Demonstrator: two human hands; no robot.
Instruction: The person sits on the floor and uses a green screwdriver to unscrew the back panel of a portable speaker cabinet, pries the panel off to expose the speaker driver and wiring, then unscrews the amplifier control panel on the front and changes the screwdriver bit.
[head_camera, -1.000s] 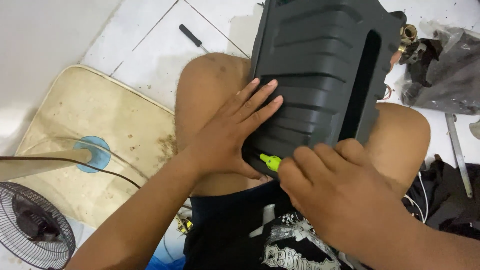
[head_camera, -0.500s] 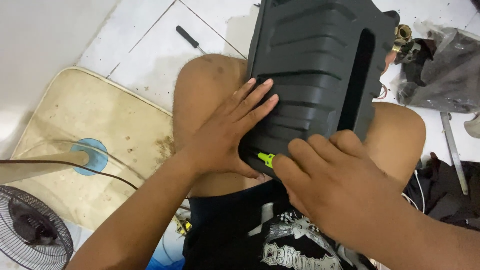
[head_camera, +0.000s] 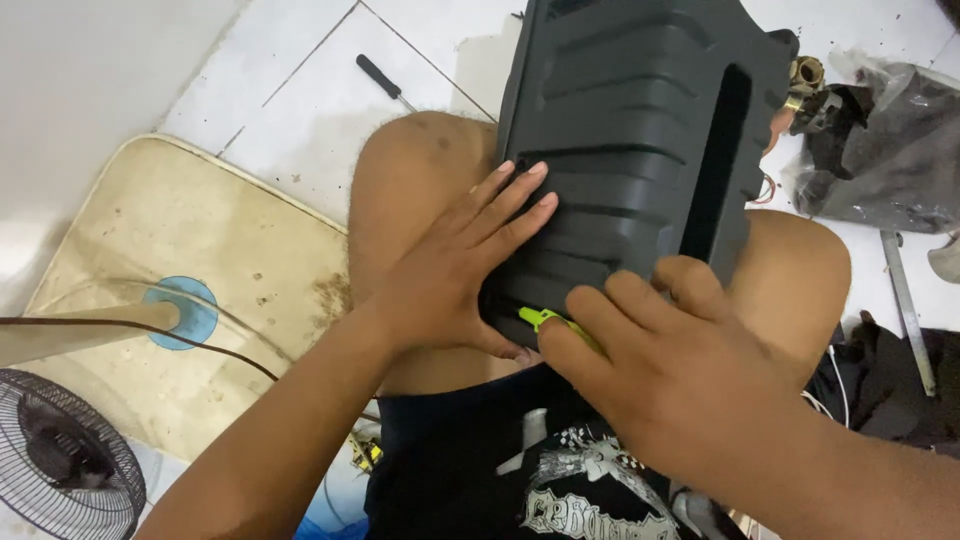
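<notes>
A dark grey ribbed plastic housing (head_camera: 640, 130) rests across my knees, its long side running away from me. My left hand (head_camera: 460, 265) lies flat on its near left corner, fingers spread over the ribs. My right hand (head_camera: 680, 385) is closed around a tool with a yellow-green handle (head_camera: 545, 320), whose tip meets the housing's near edge. Most of the tool is hidden under my fingers.
A black-handled screwdriver (head_camera: 380, 78) lies on the white tile floor behind my left knee. A stained beige mat (head_camera: 200, 250) lies to the left, with a fan (head_camera: 60, 470) and its pole at the lower left. Plastic-wrapped dark parts (head_camera: 880, 150) and a brass fitting (head_camera: 803, 75) lie to the right.
Both hands stay on the housing. The right hand has shifted slightly and covers more of the yellow-green tool at the near edge.
</notes>
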